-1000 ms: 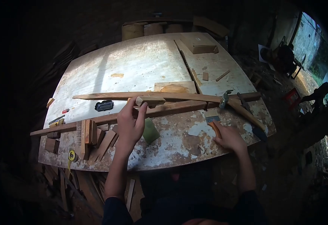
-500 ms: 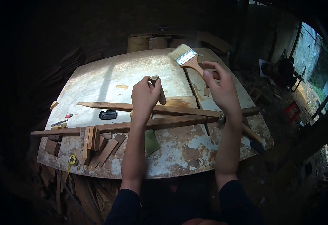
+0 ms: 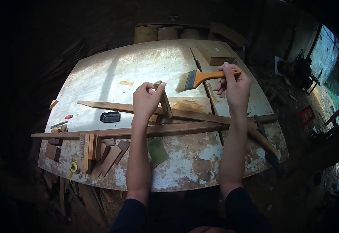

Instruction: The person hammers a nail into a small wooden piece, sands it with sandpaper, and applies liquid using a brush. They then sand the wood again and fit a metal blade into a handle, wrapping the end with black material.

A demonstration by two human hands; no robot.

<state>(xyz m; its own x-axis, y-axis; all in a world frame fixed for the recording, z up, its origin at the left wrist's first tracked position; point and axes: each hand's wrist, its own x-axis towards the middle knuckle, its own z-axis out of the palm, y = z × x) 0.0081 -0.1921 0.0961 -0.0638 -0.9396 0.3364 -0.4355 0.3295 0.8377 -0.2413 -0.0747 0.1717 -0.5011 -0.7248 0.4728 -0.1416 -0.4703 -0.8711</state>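
Note:
My right hand (image 3: 234,83) pinches the orange handle of a flat paintbrush (image 3: 202,78), held level above the table with its pale bristles pointing left. In my left hand (image 3: 147,100) is a short wooden strip (image 3: 165,104), gripped near its upper end and tilted, its lower end over the long pieces of wood. Between the hands and a little lower lies a flat board (image 3: 192,104) with a brown wet-looking patch. A long tapered wooden bar (image 3: 111,106) and a second long bar (image 3: 80,134) run across the table under my forearms.
The worn table (image 3: 150,58) carries a black tray (image 3: 110,117), a green sheet (image 3: 157,150), a tape measure (image 3: 74,167), wood blocks (image 3: 53,152), a hammer (image 3: 264,141) and a cardboard box (image 3: 216,54). A red crate (image 3: 306,116) stands on the floor at right.
The paintbrush has turned from bristles up-left to nearly level, and its bristles have come lower. My right hand has shifted slightly right. My left hand still holds the wooden strip.

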